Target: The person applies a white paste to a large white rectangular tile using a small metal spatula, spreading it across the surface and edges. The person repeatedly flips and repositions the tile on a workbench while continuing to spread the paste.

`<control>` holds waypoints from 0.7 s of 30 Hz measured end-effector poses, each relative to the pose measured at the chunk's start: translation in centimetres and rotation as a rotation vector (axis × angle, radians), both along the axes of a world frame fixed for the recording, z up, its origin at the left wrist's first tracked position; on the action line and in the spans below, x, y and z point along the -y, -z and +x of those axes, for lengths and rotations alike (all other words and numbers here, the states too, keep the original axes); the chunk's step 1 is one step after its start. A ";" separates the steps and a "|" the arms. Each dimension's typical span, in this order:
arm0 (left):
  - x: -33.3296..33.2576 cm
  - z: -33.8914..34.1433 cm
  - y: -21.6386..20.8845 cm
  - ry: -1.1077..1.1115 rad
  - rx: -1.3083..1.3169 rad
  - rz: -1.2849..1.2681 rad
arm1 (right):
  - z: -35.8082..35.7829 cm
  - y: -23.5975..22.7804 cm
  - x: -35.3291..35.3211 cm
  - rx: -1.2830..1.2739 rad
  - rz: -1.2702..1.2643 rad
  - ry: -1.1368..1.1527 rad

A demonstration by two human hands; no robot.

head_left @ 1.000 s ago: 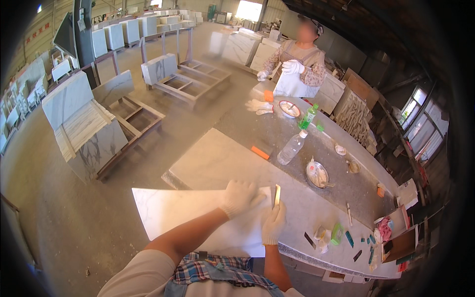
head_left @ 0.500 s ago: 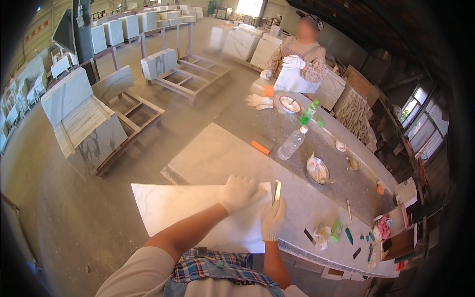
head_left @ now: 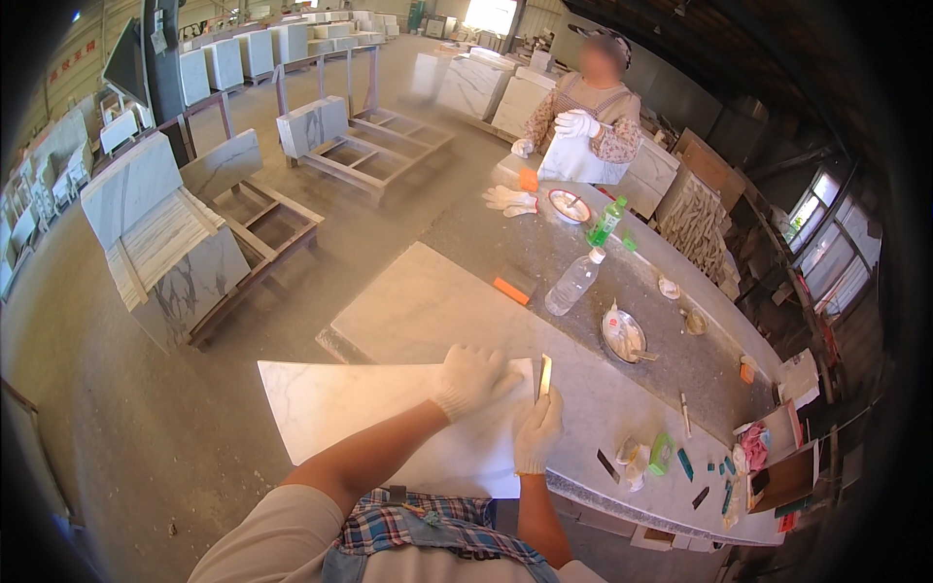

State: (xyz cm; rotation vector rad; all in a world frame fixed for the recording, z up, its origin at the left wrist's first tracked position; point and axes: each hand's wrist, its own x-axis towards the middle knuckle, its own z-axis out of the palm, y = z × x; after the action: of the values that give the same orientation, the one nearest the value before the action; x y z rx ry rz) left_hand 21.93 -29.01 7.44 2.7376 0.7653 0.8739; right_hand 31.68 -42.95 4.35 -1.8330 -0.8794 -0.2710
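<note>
At bench [head_left: 661,291], likely heavy, brittle slab [head_left: 360,408], best edge-held, under left fingers [head_left: 473,361] (grip unclear), with strip [head_left: 545,374] clasped in right fingers [head_left: 542,413].

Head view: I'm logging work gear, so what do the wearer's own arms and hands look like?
The left hand and right hand wear off-white gloves with snug cuffs at the wrists. Both forearms are bare. The left sleeve is pale and short. No cables or markings show.

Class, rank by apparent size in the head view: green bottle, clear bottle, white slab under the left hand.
White slab, clearly largest
Clear bottle
Green bottle; being farther off, its true size is unsure
</note>
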 end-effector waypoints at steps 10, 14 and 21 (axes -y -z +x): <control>0.1 -0.1 -0.4 0.010 -0.009 -0.059 | -0.1 0.0 0.3 -0.063 -0.027 -0.021; 0.2 -0.2 -0.9 -0.013 -0.038 -0.016 | 0.1 0.4 0.5 -0.007 -0.087 -0.047; 0.0 0.2 -0.8 0.001 -0.060 -0.103 | 4.1 -3.9 0.5 -0.061 -0.132 -0.190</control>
State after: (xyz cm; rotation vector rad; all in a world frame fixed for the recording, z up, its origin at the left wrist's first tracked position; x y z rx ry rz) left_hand 22.11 -29.01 8.23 2.6837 0.7959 0.7338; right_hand 35.81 -43.45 8.29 -1.8527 -1.0415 -0.0373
